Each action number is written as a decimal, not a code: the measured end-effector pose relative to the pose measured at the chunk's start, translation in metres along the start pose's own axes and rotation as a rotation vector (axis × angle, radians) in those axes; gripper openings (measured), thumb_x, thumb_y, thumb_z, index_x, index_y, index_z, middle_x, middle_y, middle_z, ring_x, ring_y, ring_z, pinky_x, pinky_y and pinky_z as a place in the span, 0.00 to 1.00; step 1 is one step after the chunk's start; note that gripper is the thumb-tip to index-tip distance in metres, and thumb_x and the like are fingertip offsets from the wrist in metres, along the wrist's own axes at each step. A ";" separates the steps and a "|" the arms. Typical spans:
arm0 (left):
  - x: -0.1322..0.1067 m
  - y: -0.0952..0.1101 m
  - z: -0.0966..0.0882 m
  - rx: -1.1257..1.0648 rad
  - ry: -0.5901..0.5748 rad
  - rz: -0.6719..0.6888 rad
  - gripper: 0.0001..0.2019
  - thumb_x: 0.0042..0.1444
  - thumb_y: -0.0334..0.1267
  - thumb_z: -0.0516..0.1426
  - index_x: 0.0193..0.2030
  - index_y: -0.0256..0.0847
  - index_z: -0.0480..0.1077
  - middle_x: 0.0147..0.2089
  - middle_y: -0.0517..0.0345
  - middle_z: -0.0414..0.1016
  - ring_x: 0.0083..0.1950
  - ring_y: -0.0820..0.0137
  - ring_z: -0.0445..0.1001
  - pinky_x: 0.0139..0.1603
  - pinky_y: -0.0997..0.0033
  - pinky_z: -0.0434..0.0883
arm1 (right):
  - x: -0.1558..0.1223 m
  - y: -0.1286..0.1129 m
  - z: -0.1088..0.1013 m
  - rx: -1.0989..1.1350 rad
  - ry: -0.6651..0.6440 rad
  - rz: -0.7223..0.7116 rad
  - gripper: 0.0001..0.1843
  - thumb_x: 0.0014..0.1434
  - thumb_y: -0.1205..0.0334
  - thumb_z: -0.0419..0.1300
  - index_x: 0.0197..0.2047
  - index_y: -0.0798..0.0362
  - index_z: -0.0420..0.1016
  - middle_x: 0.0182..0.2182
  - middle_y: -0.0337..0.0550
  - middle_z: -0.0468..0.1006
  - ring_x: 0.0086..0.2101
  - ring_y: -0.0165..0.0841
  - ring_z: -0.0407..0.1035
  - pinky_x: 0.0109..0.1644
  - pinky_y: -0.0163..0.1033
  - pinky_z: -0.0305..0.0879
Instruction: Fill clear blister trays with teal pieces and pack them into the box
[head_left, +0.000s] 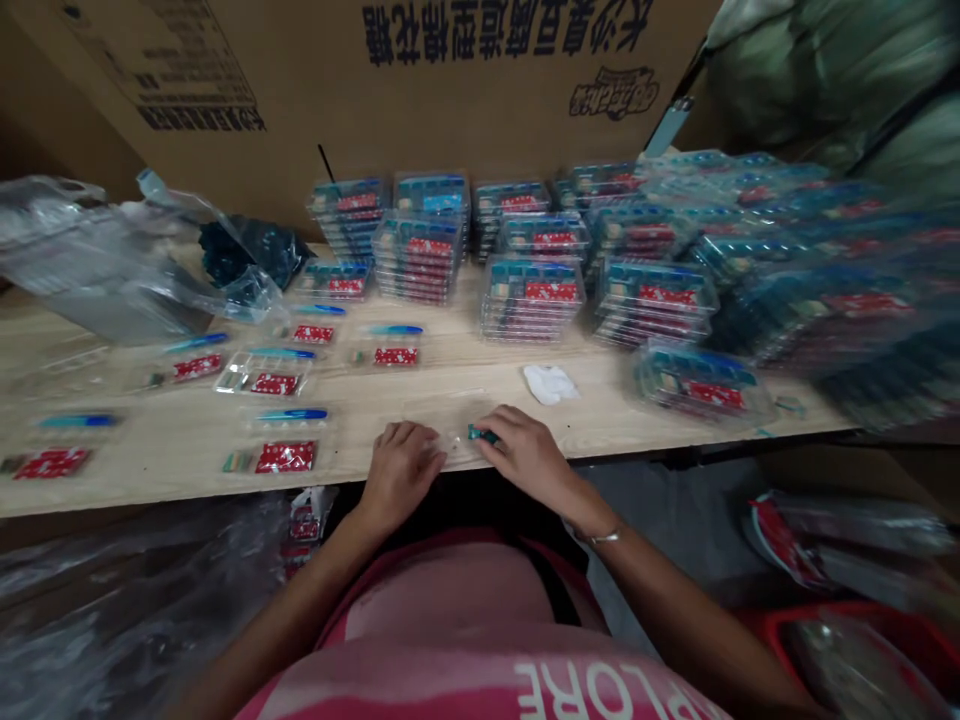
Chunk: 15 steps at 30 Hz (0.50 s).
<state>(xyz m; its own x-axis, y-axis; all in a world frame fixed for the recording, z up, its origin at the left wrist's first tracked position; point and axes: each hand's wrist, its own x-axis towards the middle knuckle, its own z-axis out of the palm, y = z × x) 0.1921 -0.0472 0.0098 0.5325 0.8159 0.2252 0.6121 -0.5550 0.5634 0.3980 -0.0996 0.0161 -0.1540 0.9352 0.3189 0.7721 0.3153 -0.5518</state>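
Note:
At the table's front edge, my left hand [401, 470] has its fingers curled against the edge of a clear plastic tray [454, 440], which is faint and hard to make out. My right hand [529, 455] pinches a small teal piece [480, 433] over the tray's right side; most of the piece is hidden by the fingers. To the left lie several clear trays, each with a blue pen-like stick [292, 415], a red patterned packet [285, 457] and a small greenish block [236, 461].
Stacks of filled clear boxes [532, 300] line the back and right. A crumpled white tissue [550, 384] lies beyond my right hand. Plastic bags [97, 260] and a bag of dark teal pieces [244, 255] sit at left. A large cardboard box [450, 110] stands behind.

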 end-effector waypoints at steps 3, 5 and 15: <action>0.006 -0.015 0.006 0.081 -0.035 0.096 0.09 0.57 0.33 0.55 0.45 0.41 0.71 0.42 0.51 0.75 0.45 0.60 0.69 0.46 0.59 0.67 | 0.017 0.007 0.000 -0.087 -0.088 0.014 0.05 0.60 0.68 0.58 0.38 0.52 0.75 0.34 0.45 0.74 0.38 0.36 0.69 0.42 0.40 0.67; 0.005 -0.021 0.008 0.087 -0.026 0.127 0.10 0.58 0.32 0.54 0.46 0.41 0.70 0.42 0.52 0.75 0.45 0.61 0.69 0.45 0.59 0.67 | 0.020 0.008 0.001 -0.084 -0.124 0.029 0.05 0.60 0.68 0.59 0.37 0.52 0.76 0.34 0.45 0.75 0.39 0.37 0.69 0.43 0.40 0.67; 0.004 0.016 -0.007 -0.456 0.035 0.044 0.06 0.57 0.37 0.57 0.41 0.41 0.72 0.38 0.55 0.76 0.39 0.69 0.74 0.41 0.68 0.72 | 0.003 0.001 0.003 0.770 0.024 0.384 0.11 0.54 0.54 0.63 0.36 0.53 0.76 0.25 0.35 0.73 0.25 0.27 0.63 0.29 0.33 0.59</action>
<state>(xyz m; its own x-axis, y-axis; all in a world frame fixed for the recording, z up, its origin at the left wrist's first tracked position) 0.2001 -0.0515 0.0248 0.5273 0.8025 0.2791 0.2653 -0.4676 0.8432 0.3968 -0.0964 0.0144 0.0517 0.9986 0.0140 0.1332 0.0070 -0.9911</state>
